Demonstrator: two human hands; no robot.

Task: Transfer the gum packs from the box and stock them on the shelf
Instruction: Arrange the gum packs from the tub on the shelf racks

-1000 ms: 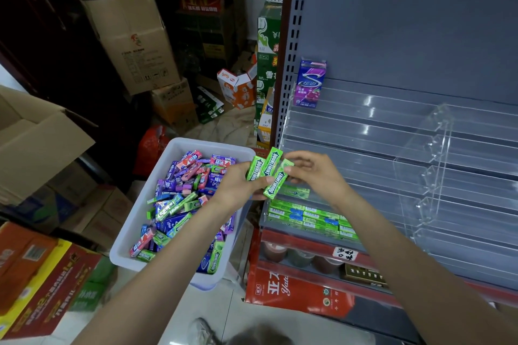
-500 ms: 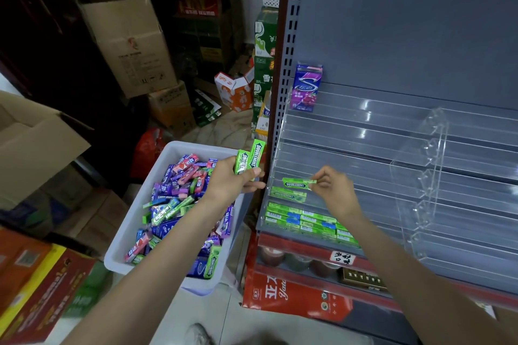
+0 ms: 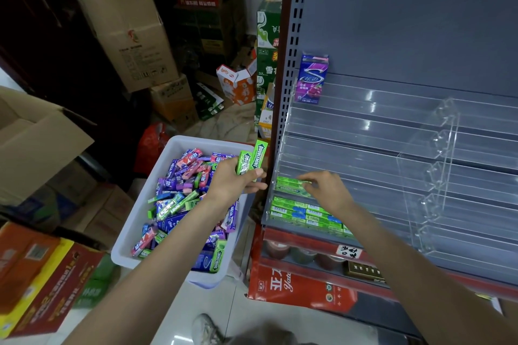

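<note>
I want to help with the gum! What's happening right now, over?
Left hand holds two green gum packs above the white box. Right hand sets one pack on the clear shelf. Nothing in the way.

Dim, bluish indoor light, glare streaks on the clear shelf (image 3: 364, 109) tiers (wide-angle bending edges), dark left background.

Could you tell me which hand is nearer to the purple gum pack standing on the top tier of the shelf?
The right. The right hand is at the green packs two tiers below the purple gum pack; the left hand grips two green packs over the bin, farther left.
</note>
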